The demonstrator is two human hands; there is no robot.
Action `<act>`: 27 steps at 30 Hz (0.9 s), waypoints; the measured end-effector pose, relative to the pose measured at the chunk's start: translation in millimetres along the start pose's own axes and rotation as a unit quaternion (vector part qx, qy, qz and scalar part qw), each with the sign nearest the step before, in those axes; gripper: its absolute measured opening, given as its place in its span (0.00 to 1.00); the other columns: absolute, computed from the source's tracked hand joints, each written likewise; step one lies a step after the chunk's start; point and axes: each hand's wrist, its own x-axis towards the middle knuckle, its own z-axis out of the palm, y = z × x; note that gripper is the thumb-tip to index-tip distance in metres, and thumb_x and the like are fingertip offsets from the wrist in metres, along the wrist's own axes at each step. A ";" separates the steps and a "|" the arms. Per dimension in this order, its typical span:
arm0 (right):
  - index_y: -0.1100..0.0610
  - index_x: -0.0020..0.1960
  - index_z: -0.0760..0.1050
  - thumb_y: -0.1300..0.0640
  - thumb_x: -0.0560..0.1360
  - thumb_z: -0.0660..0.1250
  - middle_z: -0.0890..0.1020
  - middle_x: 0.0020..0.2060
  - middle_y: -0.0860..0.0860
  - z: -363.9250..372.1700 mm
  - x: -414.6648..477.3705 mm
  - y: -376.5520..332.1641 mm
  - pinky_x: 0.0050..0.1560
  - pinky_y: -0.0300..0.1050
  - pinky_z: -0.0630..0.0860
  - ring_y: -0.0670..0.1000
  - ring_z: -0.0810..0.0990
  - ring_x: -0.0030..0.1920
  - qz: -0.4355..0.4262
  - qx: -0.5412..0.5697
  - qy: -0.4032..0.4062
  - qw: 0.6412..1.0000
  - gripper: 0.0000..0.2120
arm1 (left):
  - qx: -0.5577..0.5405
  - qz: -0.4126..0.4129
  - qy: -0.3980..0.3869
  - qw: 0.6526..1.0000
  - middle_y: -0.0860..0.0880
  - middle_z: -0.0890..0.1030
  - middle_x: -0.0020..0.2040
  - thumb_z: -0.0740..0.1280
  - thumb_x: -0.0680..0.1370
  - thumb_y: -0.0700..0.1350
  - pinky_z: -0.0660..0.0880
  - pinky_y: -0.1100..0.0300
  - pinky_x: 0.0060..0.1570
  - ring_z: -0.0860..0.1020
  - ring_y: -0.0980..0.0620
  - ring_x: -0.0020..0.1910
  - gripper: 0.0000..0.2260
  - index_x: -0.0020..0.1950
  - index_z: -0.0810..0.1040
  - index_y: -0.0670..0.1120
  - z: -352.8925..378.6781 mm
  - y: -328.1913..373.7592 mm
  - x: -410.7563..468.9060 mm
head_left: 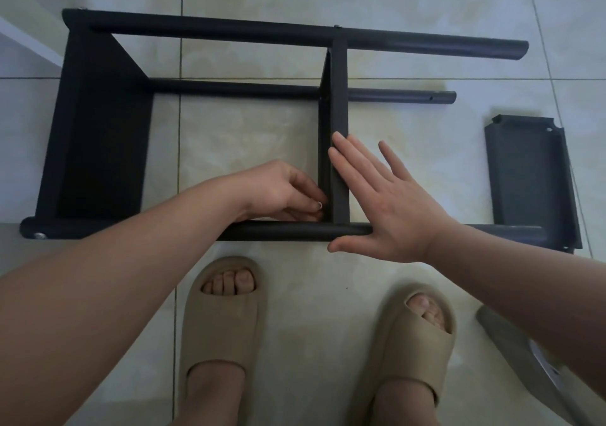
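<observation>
Your left hand (282, 189) reaches over the near round tube (295, 230) of the black metal rack frame (229, 32), which lies on its side on the floor just ahead of your feet. Its fingers are curled and pinch a small silver fastener (319, 205) in the inner corner where the upright black divider panel (339, 97) meets that tube. The divider stands between your hands. Your right hand (390, 202) lies flat against its other face, fingers straight and released, with the heel of the palm over the tube and the thumb below it. To the right, near the tube's free end and clear of both hands, lies a loose dark grey metal tray panel (528, 176) with folded edges and notched corners. At the lower right a flat grey piece (511, 343) is partly hidden by your right forearm. Your beige foam slippers (223, 320) stand just short of the frame. The floor (246, 123) is pale, glossy cream tile with thin dark grout lines, and white furniture edges (29, 32) show at the upper left. The tubes are matt black and round, and a silver bolt head (40, 236) caps the near tube's left end beside the broad black end panel (98, 130).
</observation>
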 end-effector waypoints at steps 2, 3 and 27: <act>0.60 0.83 0.45 0.23 0.73 0.53 0.45 0.82 0.54 -0.7 -0.1 -0.1 0.80 0.63 0.46 0.53 0.42 0.82 -0.001 -0.001 -0.003 1.000 0.54 | 0.018 0.003 0.000 1.000 0.45 0.87 0.45 0.70 0.77 0.34 0.81 0.62 0.45 0.86 0.50 0.45 0.08 0.49 0.84 0.46 2.3 1.4 1.7; 0.61 0.83 0.45 0.23 0.73 0.53 0.45 0.82 0.55 -1.1 -0.1 -0.1 0.80 0.63 0.45 0.53 0.42 0.82 -0.001 -0.001 -0.004 1.000 0.54 | 0.037 0.004 0.000 0.999 0.45 0.87 0.45 0.71 0.76 0.34 0.81 0.61 0.45 0.86 0.50 0.45 0.08 0.49 0.84 0.46 4.3 3.0 2.5; 0.61 0.83 0.48 0.23 0.73 0.53 0.47 0.83 0.55 -0.4 -0.7 -0.3 0.79 0.65 0.51 0.54 0.45 0.82 0.002 -0.018 0.007 1.000 0.54 | -0.115 -0.095 -0.135 0.980 0.44 0.85 0.41 0.62 0.79 0.35 0.80 0.61 0.38 0.84 0.51 0.38 0.15 0.41 0.86 0.43 13.1 4.0 16.0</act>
